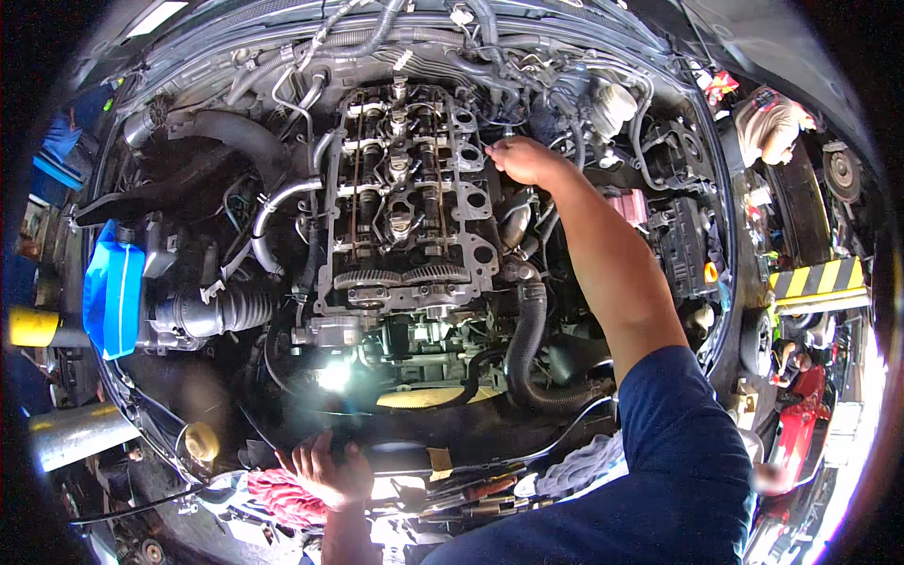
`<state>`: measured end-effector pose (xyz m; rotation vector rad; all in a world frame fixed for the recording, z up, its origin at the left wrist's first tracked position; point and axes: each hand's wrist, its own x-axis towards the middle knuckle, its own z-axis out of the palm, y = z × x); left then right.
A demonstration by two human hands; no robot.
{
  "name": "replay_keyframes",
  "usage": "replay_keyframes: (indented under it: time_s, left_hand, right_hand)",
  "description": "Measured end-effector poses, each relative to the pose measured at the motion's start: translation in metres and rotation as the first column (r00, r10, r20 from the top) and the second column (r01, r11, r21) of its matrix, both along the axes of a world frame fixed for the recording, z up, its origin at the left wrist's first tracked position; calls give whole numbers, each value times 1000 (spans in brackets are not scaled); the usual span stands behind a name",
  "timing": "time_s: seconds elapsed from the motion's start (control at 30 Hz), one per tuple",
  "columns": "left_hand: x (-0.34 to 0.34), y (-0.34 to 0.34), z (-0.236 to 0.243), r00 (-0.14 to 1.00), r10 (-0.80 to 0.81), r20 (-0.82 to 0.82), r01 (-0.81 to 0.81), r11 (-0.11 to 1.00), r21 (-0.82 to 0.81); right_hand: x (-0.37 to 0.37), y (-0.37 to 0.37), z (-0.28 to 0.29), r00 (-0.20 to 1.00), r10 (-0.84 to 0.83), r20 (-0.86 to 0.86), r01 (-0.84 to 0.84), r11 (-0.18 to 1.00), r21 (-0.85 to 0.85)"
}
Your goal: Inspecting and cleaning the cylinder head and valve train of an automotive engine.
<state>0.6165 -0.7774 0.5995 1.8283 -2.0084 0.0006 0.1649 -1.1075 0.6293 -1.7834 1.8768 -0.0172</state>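
Note:
My right arm reaches across the engine bay. My right hand (527, 162) is closed in a pinch beside the right edge of the cylinder head (486, 252), by its row of oval ports. What lies in the fingertips, if anything, is too small to tell. The head is uncovered, showing camshafts and two toothed gears (436, 275) at its near end. My left hand (330, 474) is at the near edge, fingers curled about something dark that I cannot make out. A bright light (334, 376) glares just beyond it. Beside that hand lies a red cloth (287, 496).
A blue jug (114, 290) stands at the left, near a ribbed intake duct (212, 309). A thick black hose (527, 330) curves at the right front. Hand tools (480, 492) and a grey cloth (584, 466) lie along the near edge. Another person (767, 127) is at far right.

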Motion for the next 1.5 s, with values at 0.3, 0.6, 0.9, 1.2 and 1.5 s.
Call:
replay_keyframes:
  time_s: [0.3,0.6,0.9,1.2,1.5]
  left_hand:
    - [5,-1,-10,997,-51,-57,50,999,-12]
    - [4,-1,-12,997,-68,32,69,996,-60]
    - [5,-1,-13,995,-90,-51,86,993,-78]
    - [7,0,-14,996,-75,-56,73,996,-45]
    - [8,2,-21,994,-89,-56,81,989,-127]
  right_hand:
    - [-6,-67,-49,980,95,-174,-120,983,-139]
    - [-9,-82,-69,982,124,-143,-149,972,-181]
    - [-14,-67,-78,967,254,20,-247,954,-168]
    - [-9,-67,-73,978,206,39,-201,974,-105]
    - [-9,-58,-76,977,194,88,-180,972,-150]
